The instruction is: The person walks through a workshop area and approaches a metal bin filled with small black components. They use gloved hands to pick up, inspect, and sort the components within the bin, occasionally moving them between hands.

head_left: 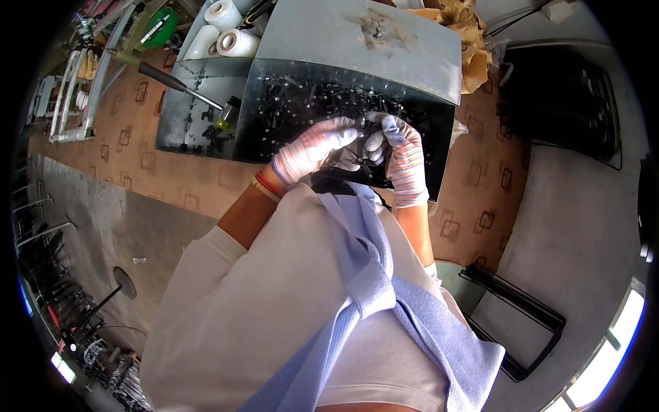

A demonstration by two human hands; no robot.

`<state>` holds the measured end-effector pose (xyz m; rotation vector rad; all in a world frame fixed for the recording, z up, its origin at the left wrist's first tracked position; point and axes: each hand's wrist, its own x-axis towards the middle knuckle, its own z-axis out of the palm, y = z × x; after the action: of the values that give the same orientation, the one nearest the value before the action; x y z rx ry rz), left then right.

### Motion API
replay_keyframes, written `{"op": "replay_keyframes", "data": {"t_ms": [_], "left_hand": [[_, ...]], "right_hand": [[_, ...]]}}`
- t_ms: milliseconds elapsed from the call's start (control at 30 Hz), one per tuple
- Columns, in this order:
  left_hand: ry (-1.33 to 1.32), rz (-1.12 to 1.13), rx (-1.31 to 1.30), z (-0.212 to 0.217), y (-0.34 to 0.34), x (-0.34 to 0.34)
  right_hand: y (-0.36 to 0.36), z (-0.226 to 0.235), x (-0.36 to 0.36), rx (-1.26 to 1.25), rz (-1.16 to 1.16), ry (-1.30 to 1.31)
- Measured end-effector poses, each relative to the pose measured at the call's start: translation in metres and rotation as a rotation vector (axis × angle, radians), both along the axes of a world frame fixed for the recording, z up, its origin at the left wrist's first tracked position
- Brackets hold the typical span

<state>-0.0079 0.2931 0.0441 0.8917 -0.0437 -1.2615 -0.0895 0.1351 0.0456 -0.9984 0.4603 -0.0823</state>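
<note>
Both my hands wear white work gloves with coloured stripes and meet over a dark metal tray (438, 147) strewn with small black and shiny pieces (295, 103). My left hand (314, 147) has its thumb and fingers drawn together in a pinch. Close beside it, my right hand (398, 154) curls its fingers inward, the tips near those of the left. Whatever sits between the fingertips is too small to make out. To the left of the tray, a hammer (204, 99) with a dark grip lies across a grey metal compartment (185, 130).
Rolls of clear film (237, 43) stand behind the compartment. A grey metal panel (316, 34) slopes beyond the tray, with crumpled brown paper (470, 48) at its right. Black parts (563, 96) are stacked at far right; black frames (525, 316) lie lower right.
</note>
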Motion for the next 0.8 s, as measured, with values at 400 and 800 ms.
{"op": "replay_keyframes", "data": {"t_ms": [400,800], "left_hand": [[0.117,-0.085,-0.179,0.014,0.001,-0.005],[-0.003,-0.115,-0.05,0.006,0.0,-0.009]], "right_hand": [[0.003,0.013,0.01,-0.021,0.08,-0.056],[-0.008,0.013,0.008,-0.128,0.097,-0.019]]}}
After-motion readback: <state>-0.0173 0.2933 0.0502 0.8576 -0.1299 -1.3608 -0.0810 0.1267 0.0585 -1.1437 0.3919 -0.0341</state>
